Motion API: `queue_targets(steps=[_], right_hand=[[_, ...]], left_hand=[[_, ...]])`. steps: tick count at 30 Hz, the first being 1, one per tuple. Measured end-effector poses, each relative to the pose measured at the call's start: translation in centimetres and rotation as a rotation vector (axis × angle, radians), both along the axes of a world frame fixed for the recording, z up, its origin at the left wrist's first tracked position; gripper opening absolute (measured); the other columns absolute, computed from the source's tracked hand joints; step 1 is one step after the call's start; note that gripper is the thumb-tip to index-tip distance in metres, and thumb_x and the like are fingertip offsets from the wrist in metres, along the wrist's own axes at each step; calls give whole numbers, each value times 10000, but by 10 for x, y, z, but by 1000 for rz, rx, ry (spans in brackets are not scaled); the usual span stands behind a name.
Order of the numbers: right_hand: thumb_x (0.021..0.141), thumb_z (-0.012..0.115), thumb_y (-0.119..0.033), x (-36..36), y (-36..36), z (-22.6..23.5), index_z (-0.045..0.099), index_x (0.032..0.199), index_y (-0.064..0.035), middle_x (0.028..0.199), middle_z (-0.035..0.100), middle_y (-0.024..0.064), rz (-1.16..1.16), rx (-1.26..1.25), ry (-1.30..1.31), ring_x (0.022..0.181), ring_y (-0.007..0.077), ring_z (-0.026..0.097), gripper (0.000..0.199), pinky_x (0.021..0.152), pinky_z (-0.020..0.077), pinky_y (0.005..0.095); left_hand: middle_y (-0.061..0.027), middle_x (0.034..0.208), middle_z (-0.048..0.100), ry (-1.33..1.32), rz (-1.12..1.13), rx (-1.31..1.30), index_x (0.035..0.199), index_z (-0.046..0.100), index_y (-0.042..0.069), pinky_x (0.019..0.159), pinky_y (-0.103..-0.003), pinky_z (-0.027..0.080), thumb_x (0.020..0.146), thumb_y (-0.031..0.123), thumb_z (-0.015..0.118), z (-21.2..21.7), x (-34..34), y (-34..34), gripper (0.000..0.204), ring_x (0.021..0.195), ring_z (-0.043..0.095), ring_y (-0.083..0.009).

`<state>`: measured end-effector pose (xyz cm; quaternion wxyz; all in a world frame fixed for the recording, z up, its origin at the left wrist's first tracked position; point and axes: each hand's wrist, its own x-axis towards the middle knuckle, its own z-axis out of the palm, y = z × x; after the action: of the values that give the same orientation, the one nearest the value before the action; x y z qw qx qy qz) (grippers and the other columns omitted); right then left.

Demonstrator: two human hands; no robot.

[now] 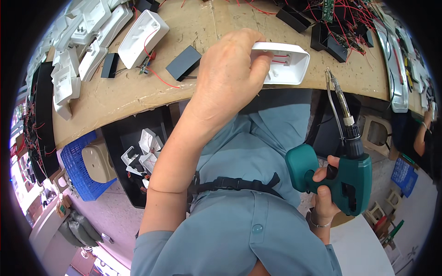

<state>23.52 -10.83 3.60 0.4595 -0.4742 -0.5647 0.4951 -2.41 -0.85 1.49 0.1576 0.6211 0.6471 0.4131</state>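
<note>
My left hand (230, 69) grips a white plastic housing (297, 76) by its left side, tilted up at the table's front edge. Inside the housing a red wire (280, 57) runs to small metal contacts; my fingers hide its left part. My right hand (324, 195) is wrapped round the handle of a green soldering gun (358, 181), below the table edge. Its metal tip, with a thin feed tube beside it, points up toward the table, apart from the housing. Left of my left hand lies a black rectangular box (183, 63).
Another white housing (143, 39) with a circuit board (144, 66) lies at left, near stacked white housings (96, 20). Tangled red wires (357, 27) and black boxes (328, 43) crowd the far right. Under the table stands a black bin (110, 133). Another person's arm (421, 138) shows far right.
</note>
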Motion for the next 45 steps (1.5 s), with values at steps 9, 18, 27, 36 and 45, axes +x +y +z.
queue_targets(steps=[9, 18, 27, 36, 45], right_hand=[[742, 734, -211, -1, 7, -4, 420, 1215, 68, 1100, 549, 188, -73, -28, 41, 709, 156, 591, 632, 606, 494, 281], [755, 724, -175, 1, 9, -7, 391, 1237, 69, 1121, 534, 186, -35, -58, 42, 724, 157, 591, 635, 609, 500, 285], [754, 727, -165, -2, 15, -7, 386, 1242, 68, 1124, 539, 187, -50, -61, 77, 724, 155, 597, 639, 611, 506, 289], [767, 712, -201, -10, 18, -7, 386, 1241, 61, 1123, 536, 184, -16, 15, 96, 714, 153, 570, 632, 623, 487, 297], [774, 698, -208, -15, 27, -9, 446, 1168, 89, 1068, 567, 174, -10, 148, 59, 689, 159, 574, 554, 605, 496, 280]], left_hand=[[-170, 807, 594, -5, -87, 143, 941, 561, -8, 655, -415, 469, 748, 14, 583, -6, 0, -3, 196, 741, 588, -342], [-158, 807, 581, 27, -101, 123, 963, 540, 14, 633, -404, 468, 750, -10, 610, -7, 0, -4, 225, 729, 583, -338], [-110, 835, 631, 71, -80, 75, 968, 560, 16, 635, -318, 478, 805, 45, 607, -4, -1, -1, 172, 696, 613, -240], [-29, 851, 609, -488, 13, -165, 996, 568, 8, 657, -243, 460, 786, 56, 643, 28, -28, -19, 228, 760, 583, -102], [-78, 838, 586, -598, -156, -830, 898, 596, 4, 653, -271, 438, 644, 162, 725, 50, -142, -179, 327, 739, 572, -176]])
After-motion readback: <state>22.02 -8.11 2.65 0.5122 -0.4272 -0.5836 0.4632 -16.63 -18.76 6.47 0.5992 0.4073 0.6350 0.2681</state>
